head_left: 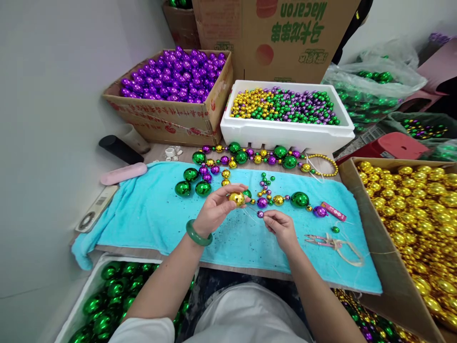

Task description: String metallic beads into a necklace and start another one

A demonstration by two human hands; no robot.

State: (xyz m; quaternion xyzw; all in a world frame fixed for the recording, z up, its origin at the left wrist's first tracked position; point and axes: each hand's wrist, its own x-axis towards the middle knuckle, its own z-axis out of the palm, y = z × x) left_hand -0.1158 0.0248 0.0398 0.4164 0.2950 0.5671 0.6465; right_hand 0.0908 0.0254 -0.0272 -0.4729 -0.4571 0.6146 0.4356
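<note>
My left hand [216,208], with a green bangle [198,233] at its wrist, holds a shiny gold ball [237,198] between thumb and fingers. A little to the right, my right hand [283,228] pinches at a small purple bead [260,214]. Thin pale thread shows between the two hands; its exact path is hard to make out. Just beyond them lies a beaded strand with a large green ball [300,199], a gold ball [278,200] and a purple ball [320,211]. Pink-handled thread snips [324,241] rest on the blue towel [150,214] to the right.
A finished-looking bead garland [241,156] runs along the towel's far edge. Behind stand a carton of purple balls [157,121] and a white foam box [285,131] of mixed beads. A carton of gold balls [378,257] is at right, green balls [103,324] at lower left.
</note>
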